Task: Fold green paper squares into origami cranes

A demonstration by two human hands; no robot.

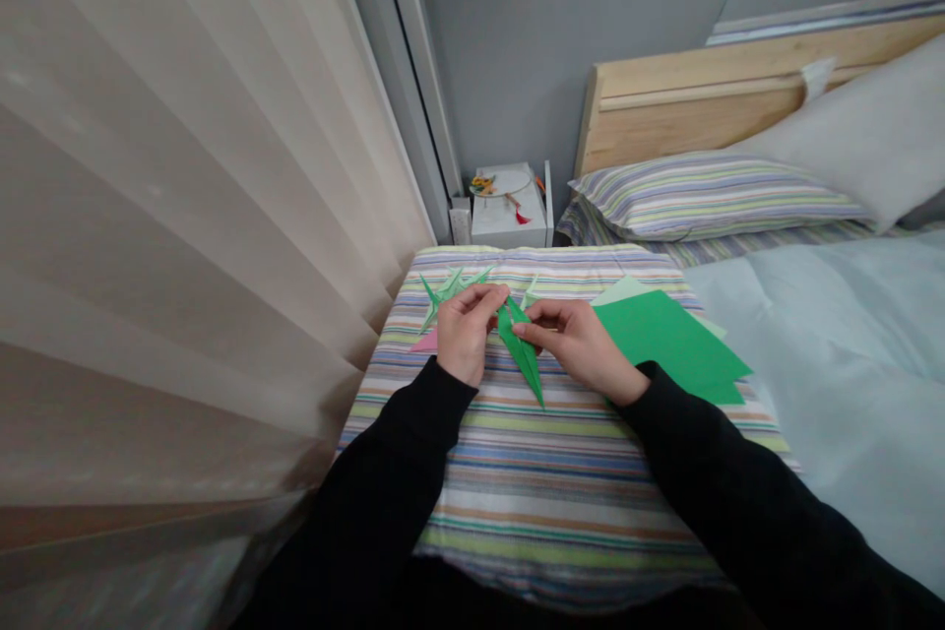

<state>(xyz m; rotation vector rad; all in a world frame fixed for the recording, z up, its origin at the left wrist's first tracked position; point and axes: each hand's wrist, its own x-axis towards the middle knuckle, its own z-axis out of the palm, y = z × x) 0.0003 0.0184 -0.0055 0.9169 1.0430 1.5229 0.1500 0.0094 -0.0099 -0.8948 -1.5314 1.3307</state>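
Pinching the folded paper (527, 357) — left hand (467, 330) fingers at its upper end, right hand (578, 340) fingers along its edge, likely to steady it — sheets (671, 340) right of both

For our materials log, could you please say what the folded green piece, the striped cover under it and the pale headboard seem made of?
Slim folded green piece: matte paper, judging by its crisp creases and sharp tip.
Multicoloured striped cover: seemingly matte fabric, perhaps cotton, given its soft wrinkles.
Pale tan headboard: probably smooth wood or veneer, from its colour and faint grain.
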